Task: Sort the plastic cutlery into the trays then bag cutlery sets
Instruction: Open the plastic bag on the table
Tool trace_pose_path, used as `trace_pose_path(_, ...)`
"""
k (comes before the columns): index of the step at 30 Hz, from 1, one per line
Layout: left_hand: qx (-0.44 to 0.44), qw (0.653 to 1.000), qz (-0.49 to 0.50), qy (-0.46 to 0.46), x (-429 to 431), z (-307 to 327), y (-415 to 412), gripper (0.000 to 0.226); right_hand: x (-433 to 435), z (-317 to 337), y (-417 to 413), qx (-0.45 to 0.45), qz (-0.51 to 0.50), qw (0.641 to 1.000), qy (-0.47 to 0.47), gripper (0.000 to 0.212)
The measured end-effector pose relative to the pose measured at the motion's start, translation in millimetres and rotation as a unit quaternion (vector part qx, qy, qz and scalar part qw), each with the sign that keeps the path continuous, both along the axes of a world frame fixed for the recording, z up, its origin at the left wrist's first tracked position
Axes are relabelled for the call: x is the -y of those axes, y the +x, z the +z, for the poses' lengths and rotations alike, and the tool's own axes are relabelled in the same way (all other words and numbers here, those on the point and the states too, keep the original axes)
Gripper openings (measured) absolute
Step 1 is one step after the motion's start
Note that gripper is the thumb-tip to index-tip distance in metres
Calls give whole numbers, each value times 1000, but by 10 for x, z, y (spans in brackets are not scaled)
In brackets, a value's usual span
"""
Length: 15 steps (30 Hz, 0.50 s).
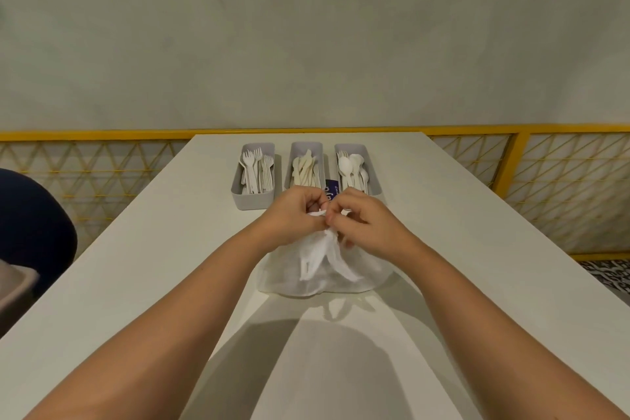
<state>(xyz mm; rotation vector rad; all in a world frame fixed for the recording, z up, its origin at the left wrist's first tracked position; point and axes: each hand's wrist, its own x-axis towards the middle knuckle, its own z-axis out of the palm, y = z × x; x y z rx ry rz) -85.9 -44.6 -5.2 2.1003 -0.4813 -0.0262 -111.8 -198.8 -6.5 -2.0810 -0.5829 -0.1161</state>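
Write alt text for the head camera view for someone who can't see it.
Both hands, left hand and right hand, pinch the gathered top of a white plastic bag on a white table. Behind it stand three grey trays: forks, knives and spoons.

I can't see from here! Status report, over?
Left hand and right hand both pinching the bag's handles. White bag on table, cutlery inside. Three trays behind, nothing blocking.
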Motion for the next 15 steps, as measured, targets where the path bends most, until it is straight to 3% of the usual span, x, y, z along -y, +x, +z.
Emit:
trace_pose_path(5,-22,1000,-21,-3,-38,31,-8,24,54,79,31,-37,-22,999,-7,24)
trace_pose_path(10,-48,998,-37,13,-92,51,-32,20,114,228,107,89,-81,970,-209,33)
trace_pose_path(13,-45,999,-5,-21,-76,29,-14,22,61,247,63,12,-6,987,-162,25)
trace_pose_path(15,-52,998,2,-41,-81,9,-3,24,51,214,54,-10,7,981,-195,28)
